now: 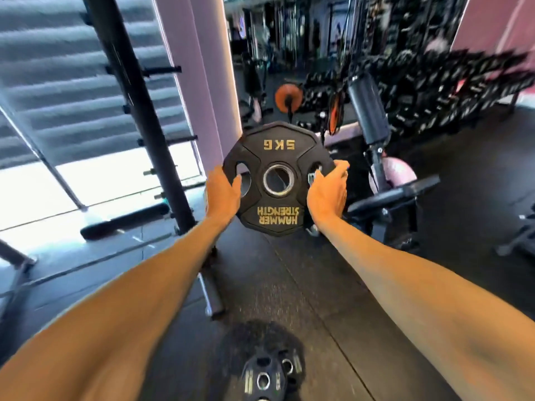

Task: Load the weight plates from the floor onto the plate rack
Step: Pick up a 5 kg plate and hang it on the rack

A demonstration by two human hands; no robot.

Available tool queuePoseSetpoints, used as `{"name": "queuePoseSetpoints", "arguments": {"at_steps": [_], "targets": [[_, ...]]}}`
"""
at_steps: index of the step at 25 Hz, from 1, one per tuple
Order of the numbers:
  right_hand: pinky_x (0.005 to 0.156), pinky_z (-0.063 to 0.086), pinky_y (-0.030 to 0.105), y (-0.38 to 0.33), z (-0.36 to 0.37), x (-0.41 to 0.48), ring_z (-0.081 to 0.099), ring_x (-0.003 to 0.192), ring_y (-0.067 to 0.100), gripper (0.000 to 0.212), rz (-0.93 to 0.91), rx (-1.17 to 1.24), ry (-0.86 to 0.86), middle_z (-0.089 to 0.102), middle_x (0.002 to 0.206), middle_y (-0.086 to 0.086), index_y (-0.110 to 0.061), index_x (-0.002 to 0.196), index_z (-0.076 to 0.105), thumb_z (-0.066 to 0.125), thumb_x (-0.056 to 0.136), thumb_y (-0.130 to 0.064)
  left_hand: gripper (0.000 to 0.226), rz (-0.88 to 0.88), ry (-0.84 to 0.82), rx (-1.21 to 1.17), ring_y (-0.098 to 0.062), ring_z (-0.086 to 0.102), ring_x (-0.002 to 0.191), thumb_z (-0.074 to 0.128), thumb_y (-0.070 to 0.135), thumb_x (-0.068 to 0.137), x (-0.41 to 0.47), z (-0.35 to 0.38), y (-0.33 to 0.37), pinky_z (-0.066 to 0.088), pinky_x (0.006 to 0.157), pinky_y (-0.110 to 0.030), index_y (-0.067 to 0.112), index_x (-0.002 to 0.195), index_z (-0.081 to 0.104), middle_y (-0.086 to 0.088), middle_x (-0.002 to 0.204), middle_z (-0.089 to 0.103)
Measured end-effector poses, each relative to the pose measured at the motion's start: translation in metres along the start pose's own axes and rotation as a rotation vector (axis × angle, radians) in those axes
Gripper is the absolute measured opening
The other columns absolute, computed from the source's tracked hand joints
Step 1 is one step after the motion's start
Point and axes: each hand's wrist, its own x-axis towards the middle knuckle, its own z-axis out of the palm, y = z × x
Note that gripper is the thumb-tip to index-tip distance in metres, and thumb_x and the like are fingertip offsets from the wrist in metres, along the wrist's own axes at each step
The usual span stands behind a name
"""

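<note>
Plate (277,178) work is mid-carry: a black 5 kg disc with gold lettering hangs in the air at the centre of the head view, clear of the floor, face toward the camera and its lettering upside down. The left hand (222,195) clamps the rim at nine o'clock, its thumb hooked into the grip slot on that side; the right hand (328,192) mirrors it at three o'clock, fingers curled over the edge and thumb in the opposite slot. Both hands are closed firmly on the plate, arms stretched well forward, probably because a grip at opposite sides keeps the disc level and leaves the steel-ringed centre hole unobstructed for sliding onto a peg.

At about ten o'clock stands a slanted black upright (139,111) with short horizontal pegs (162,69) sticking out along it, which I judge to be the plate rack; all its visible pegs look bare. The plate is near it but not yet lined up with any peg.

Down at six o'clock, on the dark rubber floor (333,285), lie more plates (265,377), blurred, so their number is unclear. Loading therefore seems at an early stage. Next move likely calls for swinging the disc toward ten o'clock and matching hole to peg.
</note>
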Motion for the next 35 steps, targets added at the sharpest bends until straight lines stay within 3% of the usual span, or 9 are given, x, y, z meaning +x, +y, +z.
{"name": "queuePoseSetpoints", "arguments": {"at_steps": [4, 7, 10, 13, 15, 18, 22, 29, 35], "targets": [[0.077, 0.036, 0.029, -0.063, -0.019, 0.036, 0.058, 0.107, 0.033, 0.031, -0.163, 0.177, 0.029, 0.055, 0.127, 0.013, -0.009, 0.126, 0.045, 0.051, 0.1, -0.025, 0.029, 0.099, 0.238, -0.162, -0.031, 0.059, 0.096, 0.056, 0.027, 0.098, 0.032, -0.032, 0.062, 0.045, 0.082, -0.031, 0.001, 0.106, 0.064, -0.018, 0.103, 0.064], [0.077, 0.035, 0.024, -0.084, -0.021, 0.06, 0.057, 0.107, 0.03, 0.03, -0.2, 0.259, 0.013, 0.056, 0.125, 0.012, -0.007, 0.125, 0.046, 0.052, 0.099, -0.022, 0.03, 0.131, 0.364, -0.186, -0.024, 0.055, 0.093, 0.056, 0.026, 0.099, 0.045, -0.03, 0.09, 0.037, 0.079, -0.02, -0.001, 0.109, 0.065, -0.018, 0.102, 0.062], [0.08, 0.043, 0.027, -0.092, -0.005, 0.09, 0.06, 0.102, 0.029, 0.031, -0.228, 0.31, -0.025, 0.056, 0.121, 0.011, -0.009, 0.124, 0.045, 0.051, 0.099, -0.025, 0.033, 0.14, 0.417, -0.172, -0.016, 0.049, 0.088, 0.055, 0.03, 0.099, 0.068, -0.021, 0.096, 0.036, 0.075, -0.012, 0.0, 0.111, 0.065, -0.017, 0.101, 0.061], [0.072, 0.032, 0.019, -0.099, 0.021, 0.122, 0.052, 0.096, 0.017, 0.031, -0.235, 0.291, -0.044, 0.056, 0.123, 0.01, -0.009, 0.127, 0.046, 0.051, 0.1, -0.024, 0.033, 0.143, 0.452, -0.166, -0.015, 0.049, 0.085, 0.055, 0.029, 0.1, 0.106, -0.005, 0.089, 0.037, 0.068, -0.003, -0.001, 0.111, 0.064, -0.017, 0.1, 0.061], [0.075, 0.036, 0.023, -0.099, 0.048, 0.147, 0.053, 0.097, 0.016, 0.032, -0.268, 0.31, -0.061, 0.056, 0.124, 0.009, -0.01, 0.128, 0.045, 0.051, 0.101, -0.026, 0.032, 0.142, 0.482, -0.171, -0.014, 0.051, 0.086, 0.055, 0.028, 0.1, 0.136, 0.009, 0.078, 0.038, 0.068, 0.001, 0.0, 0.112, 0.064, -0.016, 0.101, 0.062], [0.072, 0.033, 0.021, -0.088, 0.106, 0.19, 0.052, 0.095, 0.014, 0.031, -0.31, 0.322, -0.056, 0.056, 0.124, 0.009, -0.009, 0.127, 0.045, 0.051, 0.101, -0.026, 0.032, 0.163, 0.522, -0.196, -0.016, 0.055, 0.088, 0.055, 0.027, 0.1, 0.188, 0.043, 0.048, 0.041, 0.071, 0.0, -0.001, 0.114, 0.064, -0.016, 0.102, 0.064], [0.076, 0.037, 0.023, -0.073, 0.215, 0.267, 0.058, 0.105, 0.023, 0.031, -0.326, 0.379, -0.042, 0.057, 0.124, 0.009, -0.009, 0.126, 0.047, 0.053, 0.1, -0.024, 0.036, 0.178, 0.526, -0.202, -0.02, 0.059, 0.096, 0.053, 0.033, 0.1, 0.291, 0.097, 0.004, 0.052, 0.082, -0.017, 0.004, 0.119, 0.062, -0.013, 0.107, 0.062], [0.078, 0.035, 0.016, -0.098, 0.409, 0.426, 0.058, 0.111, 0.027, 0.03, -0.314, 0.453, -0.021, 0.06, 0.125, 0.014, -0.004, 0.123, 0.05, 0.056, 0.098, -0.02, 0.034, 0.165, 0.549, -0.146, -0.01, 0.051, 0.096, 0.053, 0.03, 0.101, 0.511, 0.164, -0.043, 0.035, 0.08, -0.004, 0.005, 0.124, 0.06, -0.007, 0.11, 0.06], [0.084, 0.041, 0.027, -0.102, 0.538, 0.537, 0.058, 0.108, 0.028, 0.029, -0.365, 0.463, -0.053, 0.06, 0.12, 0.014, -0.004, 0.122, 0.05, 0.054, 0.098, -0.019, 0.032, 0.159, 0.554, -0.115, -0.015, 0.055, 0.094, 0.054, 0.027, 0.101, 0.656, 0.222, -0.085, 0.043, 0.083, -0.017, 0.003, 0.121, 0.061, -0.01, 0.107, 0.063]]}}
